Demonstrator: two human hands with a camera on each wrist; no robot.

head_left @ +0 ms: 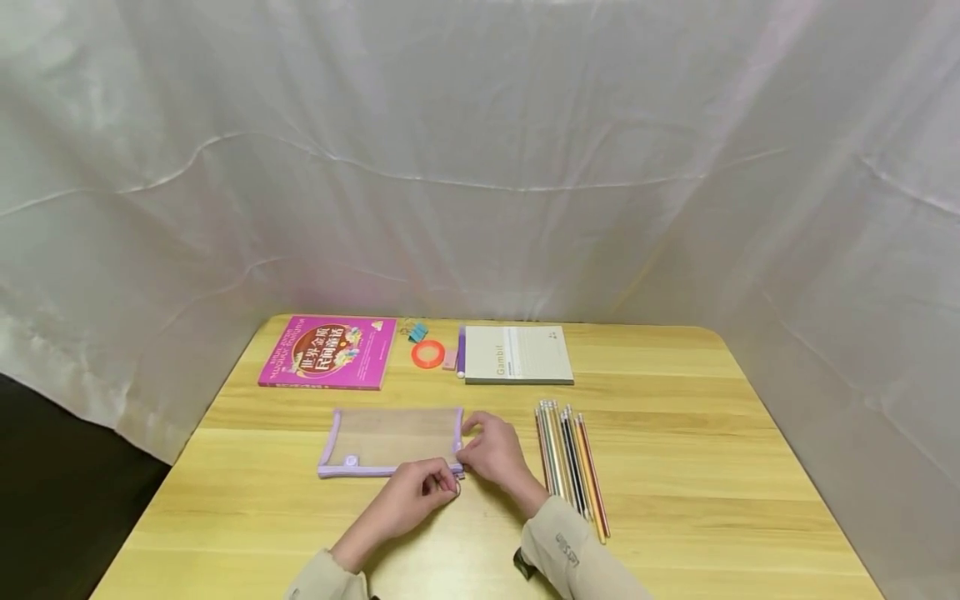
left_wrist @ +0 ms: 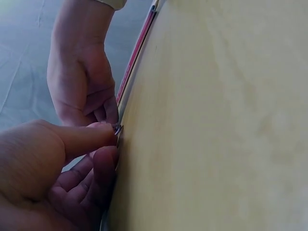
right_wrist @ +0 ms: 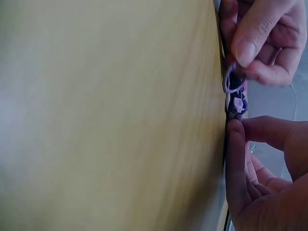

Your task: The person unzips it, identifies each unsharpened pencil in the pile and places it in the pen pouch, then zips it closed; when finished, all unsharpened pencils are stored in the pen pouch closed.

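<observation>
Zippered pouch lies on the surface, long axis left to right, stretching leftward from its near right corner, where the left hand pinches the pull loop between its fingers and the right hand pinches the right end.

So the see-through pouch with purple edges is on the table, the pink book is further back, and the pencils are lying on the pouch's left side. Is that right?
Not quite: the head view shows the pencils on the right side of the pouch. The pink book is indeed further back on the table.
</observation>
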